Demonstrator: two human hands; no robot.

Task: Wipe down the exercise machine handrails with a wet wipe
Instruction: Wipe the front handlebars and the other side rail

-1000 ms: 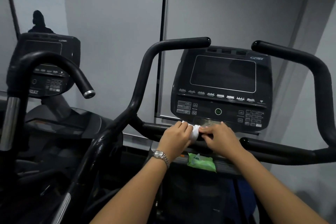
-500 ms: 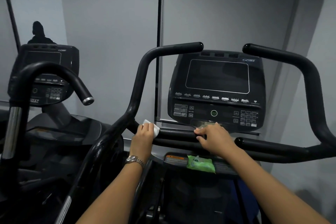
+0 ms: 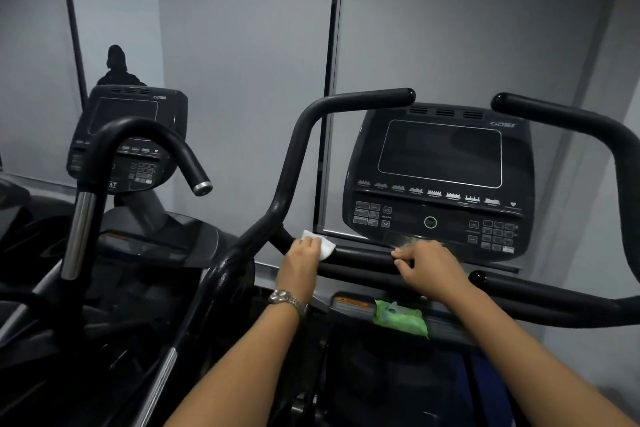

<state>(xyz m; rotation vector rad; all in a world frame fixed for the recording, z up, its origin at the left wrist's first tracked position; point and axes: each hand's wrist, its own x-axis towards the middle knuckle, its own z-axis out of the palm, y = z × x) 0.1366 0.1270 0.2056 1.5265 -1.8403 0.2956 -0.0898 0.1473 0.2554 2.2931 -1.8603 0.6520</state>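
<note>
The left hand (image 3: 300, 255) presses a small white folded wet wipe (image 3: 320, 246) against the black padded crossbar (image 3: 363, 258), right at the junction where the left curved black handrail (image 3: 294, 163) rises, with the fingers curled over the wipe and the bar. The right hand (image 3: 431, 269) grips the same crossbar further along, below the black console with its dark screen (image 3: 438, 180), and looks to be steadying. To do this stroke well, I would wrap the wipe round the tube so the underside and the joint get cleaned, keep firm pressure, then carry on up the curve to its tip before crossing to the right curved black handrail (image 3: 588, 128). Refolding to a fresh face seems wise once the wipe drags. Counted: two hands, one wipe in use, one green soft wipes packet (image 3: 401, 319) on the ledge below, one silver metal wristwatch (image 3: 285, 298), two curved upper handrails, two consoles including the neighbouring machine's black console (image 3: 128, 139).
</note>
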